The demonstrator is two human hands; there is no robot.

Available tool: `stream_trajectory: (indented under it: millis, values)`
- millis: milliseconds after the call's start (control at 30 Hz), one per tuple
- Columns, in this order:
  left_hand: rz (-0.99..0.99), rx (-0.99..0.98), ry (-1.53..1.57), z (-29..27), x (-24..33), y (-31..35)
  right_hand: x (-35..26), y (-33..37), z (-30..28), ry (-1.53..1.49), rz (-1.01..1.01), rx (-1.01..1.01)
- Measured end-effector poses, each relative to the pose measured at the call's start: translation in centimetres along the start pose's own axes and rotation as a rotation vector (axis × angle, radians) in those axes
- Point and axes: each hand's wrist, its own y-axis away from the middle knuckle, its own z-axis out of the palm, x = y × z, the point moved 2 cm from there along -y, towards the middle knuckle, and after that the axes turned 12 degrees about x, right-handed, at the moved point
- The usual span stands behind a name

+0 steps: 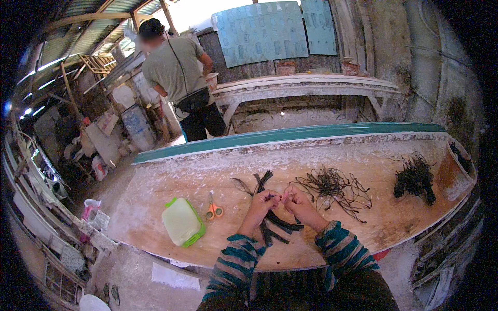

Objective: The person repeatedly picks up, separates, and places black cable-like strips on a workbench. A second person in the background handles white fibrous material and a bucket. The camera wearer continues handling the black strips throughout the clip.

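Note:
My left hand (263,203) and my right hand (299,202) meet fingertip to fingertip above the wooden table (150,192). Both are closed in a pinch. What lies between the fingers is too small and hidden to make out. Under and around them lies a bunch of flat black strips (284,224), with ends poking out beyond and below my hands. Just right of my right hand spreads a loose tangle of thin black cords (337,187). Left of my left hand are orange-handled scissors (213,210), blades pointing away from me.
A lidded plastic container with green edges (182,222) sits left of the scissors. At the right end lie a thick black cord bundle (415,180) and a wooden box (452,177). A teal board (290,136) edges the table's far side. Beyond it a person (179,72) stands beside a whitish bench (306,84).

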Motion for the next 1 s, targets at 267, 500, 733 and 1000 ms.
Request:
stream_trajectory:
  millis: [267,500,733,1000]
  values:
    - [-0.074,0.003,0.122,-0.9,-1.5,-0.5,1.3,0.2,-0.3,0.032,-0.092,-0.043]
    - [-0.057,0.000,0.168,-1.0,-1.2,-0.3,0.9,0.4,0.0,-0.098,0.060,-0.023]
    - [-0.065,-0.009,0.225,-0.5,-0.8,-0.2,2.3,-0.4,-1.2,0.117,0.039,-0.053]
    - [0.041,0.019,0.259,0.7,0.6,0.3,1.2,-0.4,-1.7,0.271,0.004,0.152]
